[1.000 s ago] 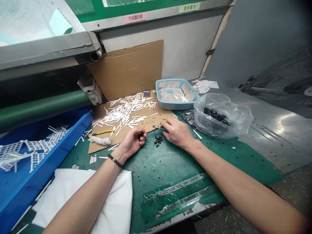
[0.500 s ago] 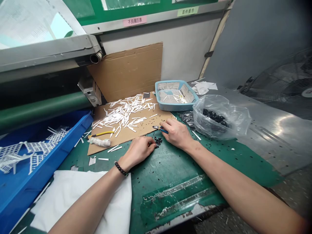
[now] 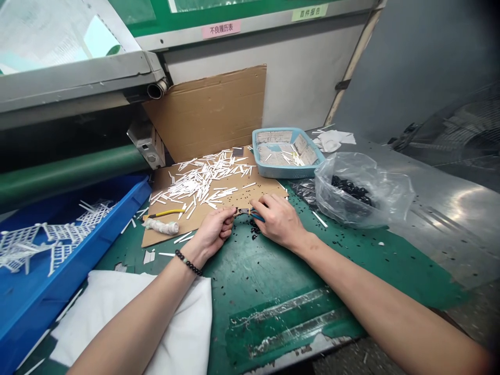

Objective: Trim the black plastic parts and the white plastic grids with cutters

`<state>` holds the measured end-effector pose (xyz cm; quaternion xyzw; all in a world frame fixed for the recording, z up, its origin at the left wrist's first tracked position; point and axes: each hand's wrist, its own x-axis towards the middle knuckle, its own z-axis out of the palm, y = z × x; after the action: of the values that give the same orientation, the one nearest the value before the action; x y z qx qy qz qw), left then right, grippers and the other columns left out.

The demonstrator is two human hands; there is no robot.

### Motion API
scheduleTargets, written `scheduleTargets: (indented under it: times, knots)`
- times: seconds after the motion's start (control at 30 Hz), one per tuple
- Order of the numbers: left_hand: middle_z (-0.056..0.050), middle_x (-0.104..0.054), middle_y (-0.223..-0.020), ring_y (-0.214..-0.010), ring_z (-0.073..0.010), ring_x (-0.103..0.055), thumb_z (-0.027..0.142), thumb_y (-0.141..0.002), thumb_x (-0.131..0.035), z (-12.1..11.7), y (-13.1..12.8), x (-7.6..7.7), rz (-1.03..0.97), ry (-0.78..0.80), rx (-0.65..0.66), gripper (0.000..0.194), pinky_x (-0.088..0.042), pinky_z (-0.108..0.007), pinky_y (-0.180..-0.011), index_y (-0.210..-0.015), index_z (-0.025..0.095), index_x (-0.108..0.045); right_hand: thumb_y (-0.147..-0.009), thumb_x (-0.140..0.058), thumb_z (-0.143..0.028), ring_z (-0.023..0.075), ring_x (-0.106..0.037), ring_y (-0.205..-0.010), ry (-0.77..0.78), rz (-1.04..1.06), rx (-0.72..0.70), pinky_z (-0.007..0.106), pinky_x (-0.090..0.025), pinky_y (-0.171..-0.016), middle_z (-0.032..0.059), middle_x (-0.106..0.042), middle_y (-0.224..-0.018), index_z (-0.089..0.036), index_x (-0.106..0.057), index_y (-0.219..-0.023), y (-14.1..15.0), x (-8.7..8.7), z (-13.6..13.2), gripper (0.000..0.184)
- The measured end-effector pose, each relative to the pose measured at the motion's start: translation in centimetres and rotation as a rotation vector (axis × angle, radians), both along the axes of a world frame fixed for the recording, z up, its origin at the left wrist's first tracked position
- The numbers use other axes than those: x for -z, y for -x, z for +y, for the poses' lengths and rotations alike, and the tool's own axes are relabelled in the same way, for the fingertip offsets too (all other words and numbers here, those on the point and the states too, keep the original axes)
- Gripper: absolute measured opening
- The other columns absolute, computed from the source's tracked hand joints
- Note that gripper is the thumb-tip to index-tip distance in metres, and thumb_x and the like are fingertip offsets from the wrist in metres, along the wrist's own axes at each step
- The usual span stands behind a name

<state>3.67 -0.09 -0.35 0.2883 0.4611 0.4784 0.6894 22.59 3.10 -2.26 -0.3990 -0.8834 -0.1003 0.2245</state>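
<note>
My left hand [image 3: 217,227] is pinched closed on a small black part [image 3: 236,210], mostly hidden by the fingertips. In my right hand [image 3: 279,219] are blue-handled nippers [image 3: 247,212], their jaws pointing left and meeting the black part. Just below the tool, a small heap of black parts [image 3: 255,229] lies on the green mat [image 3: 273,276]. Behind the hands, many white sticks [image 3: 199,179] are strewn over a flat cardboard sheet [image 3: 250,195], along with tiny black bits.
A blue basket [image 3: 287,171] lined with paper holds a few white sticks. Right of it stands a clear plastic bag [image 3: 363,208] of black parts. A blue tray [image 3: 78,271] with white lattice pieces, a white cloth [image 3: 172,323] and a yellow-handled tool [image 3: 167,213] are on the left.
My left hand has risen from the heap of black parts with one in its fingertips and has come up to the nippers' jaws. My right hand stays nearly in place.
</note>
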Motion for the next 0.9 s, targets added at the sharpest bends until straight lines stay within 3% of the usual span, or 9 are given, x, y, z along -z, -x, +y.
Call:
scheduleTargets:
  times: [0.3, 0.57, 0.8, 0.9]
  knots:
    - [0.009, -0.031, -0.053, -0.043, -0.0018, -0.022, 0.025, -0.068, -0.074, -0.3, -0.3, -0.2, 0.078, -0.023, 0.004, 0.032, -0.012, -0.017, -0.038, -0.064, 0.017, -0.044, -0.085, -0.06, -0.021, 0.0253, -0.048, -0.089, -0.019, -0.053, 0.016, 0.033, -0.033, -0.074, 0.0097, -0.06, -0.094, -0.016, -0.061, -0.108, 0.2, -0.3, -0.3, 0.024]
    - [0.01, -0.027, -0.051, -0.041, -0.0017, -0.019, 0.024, -0.07, -0.073, -0.7, -0.6, -0.3, 0.16, -0.06, 0.038, 0.03, -0.012, -0.017, -0.038, -0.063, 0.017, -0.045, -0.09, -0.048, -0.012, 0.0201, -0.051, -0.075, -0.004, -0.143, 0.047, 0.031, -0.028, -0.062, 0.0065, -0.061, -0.08, -0.017, -0.063, -0.089, 0.4, -0.2, -1.0, 0.016]
    - [0.0, -0.05, -0.062, -0.046, -0.0048, -0.037, 0.012, -0.066, -0.056, 0.0, 0.6, -0.2, -0.194, 0.045, -0.063, 0.007, -0.027, -0.014, -0.041, -0.068, 0.015, -0.05, -0.088, -0.06, -0.026, 0.0204, -0.054, -0.083, -0.021, -0.036, 0.119, 0.03, -0.033, -0.066, 0.0053, -0.061, -0.086, -0.019, -0.063, -0.094, -0.3, 0.0, 0.2, 0.01]
    - [-0.004, -0.055, -0.07, -0.05, -0.0061, -0.042, 0.011, -0.063, -0.054, 0.1, 0.9, -0.2, -0.236, 0.02, -0.003, 0.009, -0.031, -0.015, -0.044, -0.071, 0.013, -0.054, -0.088, -0.062, -0.026, 0.0203, -0.054, -0.083, -0.016, -0.026, 0.138, 0.029, -0.035, -0.068, 0.0046, -0.06, -0.087, -0.019, -0.063, -0.095, -0.8, 0.3, 0.8, 0.01]
